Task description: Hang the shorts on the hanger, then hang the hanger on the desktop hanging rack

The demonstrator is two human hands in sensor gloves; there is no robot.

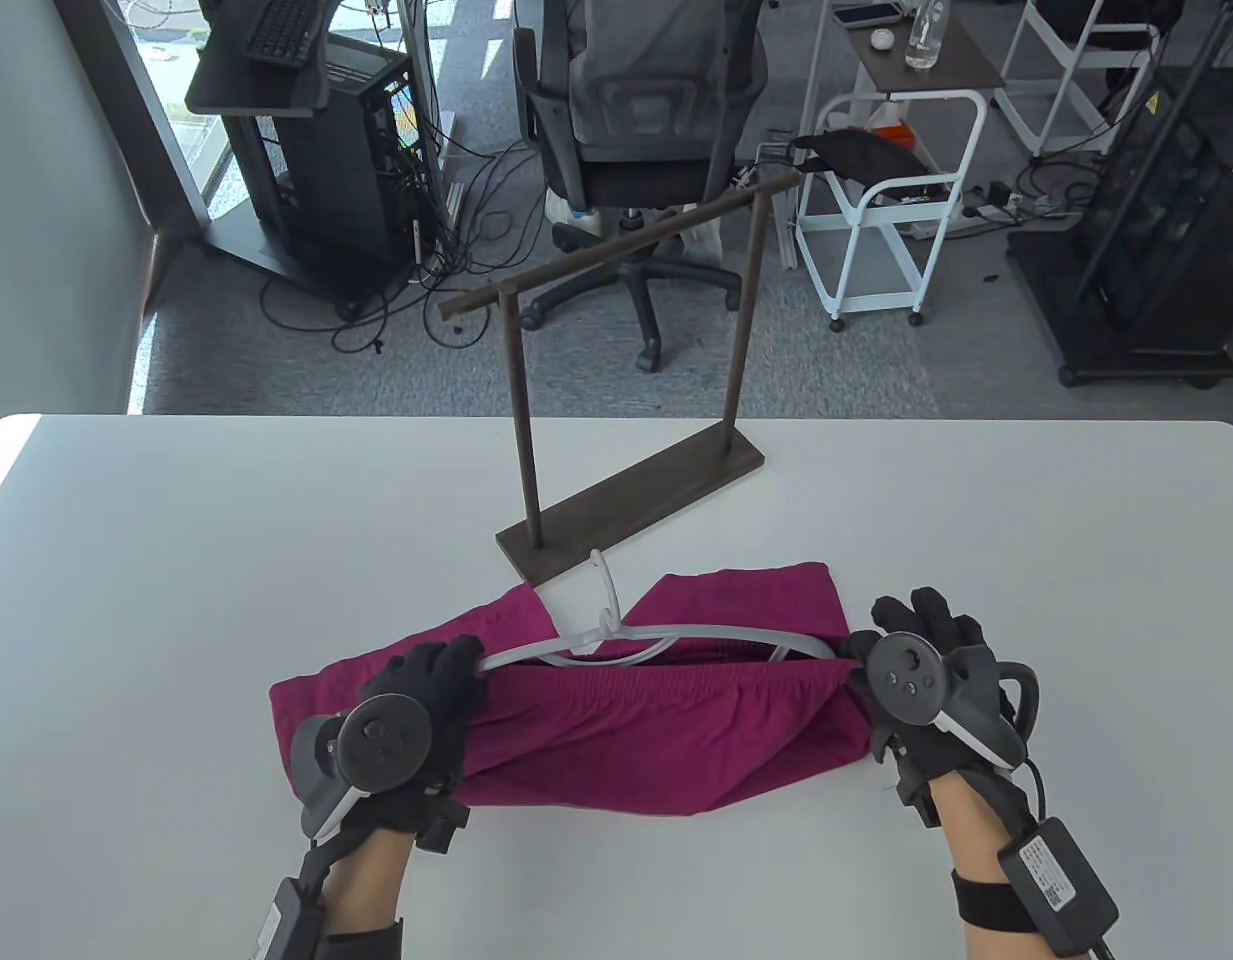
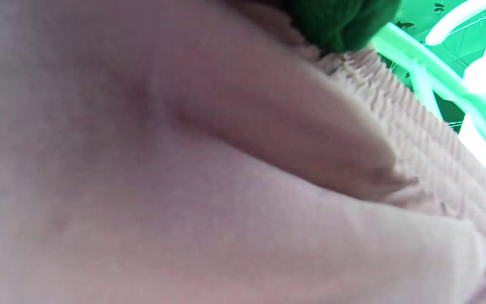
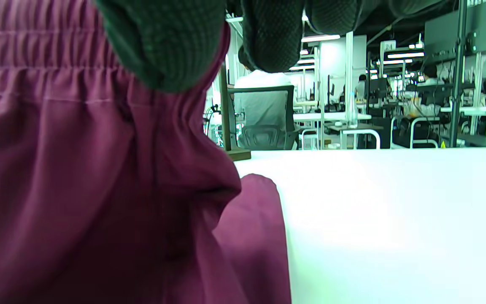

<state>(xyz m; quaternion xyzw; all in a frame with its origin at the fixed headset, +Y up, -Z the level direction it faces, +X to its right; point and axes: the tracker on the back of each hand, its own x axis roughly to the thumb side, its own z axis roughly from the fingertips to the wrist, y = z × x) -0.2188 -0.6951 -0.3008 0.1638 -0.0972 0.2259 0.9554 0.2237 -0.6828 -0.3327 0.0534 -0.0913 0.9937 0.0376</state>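
The white worktop (image 1: 176, 600) carries all items. The dark wooden desktop hanging rack (image 1: 631, 400) stands beyond both hands, its base just past the garment. The magenta shorts (image 1: 666, 720) lie flat between the hands, waistband spanning from one hand to the other. The white hanger (image 1: 666, 640) lies along the waistband, hook pointing away from the hands toward the rack base. The left hand (image 1: 416, 725) grips the waistband and the hanger's left end with curled fingers. The right hand (image 1: 926, 680) pinches the waistband at its right end, beside the hanger's right tip.
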